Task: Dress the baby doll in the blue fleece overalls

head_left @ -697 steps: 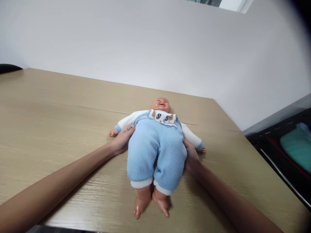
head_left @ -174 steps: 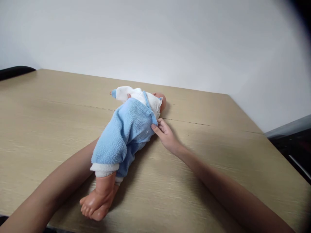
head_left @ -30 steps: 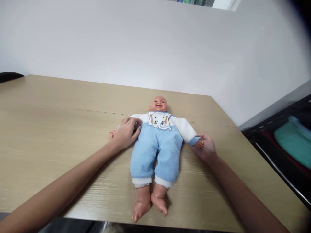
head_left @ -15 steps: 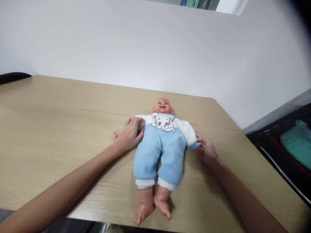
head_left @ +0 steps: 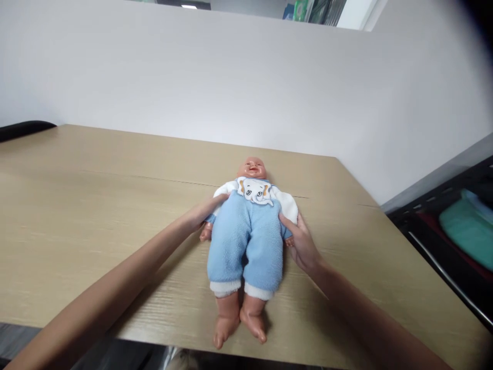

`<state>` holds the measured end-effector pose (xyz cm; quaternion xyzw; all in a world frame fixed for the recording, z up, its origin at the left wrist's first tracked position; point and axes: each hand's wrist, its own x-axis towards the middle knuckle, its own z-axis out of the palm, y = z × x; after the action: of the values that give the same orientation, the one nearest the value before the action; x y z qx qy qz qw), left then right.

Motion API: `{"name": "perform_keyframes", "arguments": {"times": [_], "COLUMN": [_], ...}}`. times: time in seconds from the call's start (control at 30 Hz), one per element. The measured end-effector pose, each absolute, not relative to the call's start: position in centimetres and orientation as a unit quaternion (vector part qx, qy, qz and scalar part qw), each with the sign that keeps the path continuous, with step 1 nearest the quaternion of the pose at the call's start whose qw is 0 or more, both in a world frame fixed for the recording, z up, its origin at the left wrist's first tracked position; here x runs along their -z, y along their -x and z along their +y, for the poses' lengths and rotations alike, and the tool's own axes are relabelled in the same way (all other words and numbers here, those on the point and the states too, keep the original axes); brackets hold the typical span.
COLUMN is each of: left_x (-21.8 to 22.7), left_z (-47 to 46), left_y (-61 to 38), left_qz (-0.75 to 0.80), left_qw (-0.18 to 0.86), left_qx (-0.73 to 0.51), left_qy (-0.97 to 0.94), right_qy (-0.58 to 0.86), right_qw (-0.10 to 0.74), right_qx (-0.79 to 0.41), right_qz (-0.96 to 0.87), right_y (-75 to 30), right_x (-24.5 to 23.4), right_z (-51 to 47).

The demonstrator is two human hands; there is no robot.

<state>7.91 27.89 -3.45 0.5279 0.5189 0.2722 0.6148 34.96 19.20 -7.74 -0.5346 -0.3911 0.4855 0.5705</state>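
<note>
A baby doll lies on its back on the wooden table, its bare feet toward me. It wears a fuzzy light-blue outfit with white sleeves and an elephant patch on the chest. My left hand is closed around the doll's arm on the left, the thumb at the edge of its chest and the other fingers mostly hidden. On the other side, my right hand grips the doll's sleeved arm near the wrist, thumb on top against its side. Both doll arms lie close to the body.
The table meets a pale wall at the back. A black rack holding a teal item stands beyond the right edge. A black curved object shows at the far left.
The doll's arms have moved inward against its body. My left hand has shifted from lying over the sleeve to holding the arm, and my right hand has come in toward the doll.
</note>
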Motion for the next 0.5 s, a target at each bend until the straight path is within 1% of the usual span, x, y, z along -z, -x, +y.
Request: {"name": "perform_keyframes", "arguments": {"times": [0.1, 0.2, 0.33, 0.43, 0.5], "left_x": [2.5, 0.9, -0.6, 0.4, 2.3], "left_z": [27.0, 25.0, 19.6, 13.8, 9.8], "left_y": [-7.9, -7.7, -8.3, -8.9, -8.8], "left_qz": [0.528, 0.514, 0.491, 0.467, 0.478], "left_qw": [0.647, 0.665, 0.686, 0.668, 0.654], "left_qx": [-0.242, -0.296, -0.376, -0.441, -0.433], "left_qy": [-0.494, -0.454, -0.385, -0.375, -0.395], "right_qy": [0.523, 0.511, 0.551, 0.582, 0.61], "right_qw": [0.589, 0.609, 0.586, 0.577, 0.574], "right_qx": [-0.493, -0.475, -0.427, -0.353, -0.302], "right_qz": [-0.37, -0.377, -0.414, -0.45, -0.456], "right_y": [-34.0, -33.6, -34.1, -36.3, -38.4], "right_x": [6.3, 4.0, 1.4, 0.8, 1.1], "right_z": [18.3, 16.4, 12.0, 7.2, 3.5]}}
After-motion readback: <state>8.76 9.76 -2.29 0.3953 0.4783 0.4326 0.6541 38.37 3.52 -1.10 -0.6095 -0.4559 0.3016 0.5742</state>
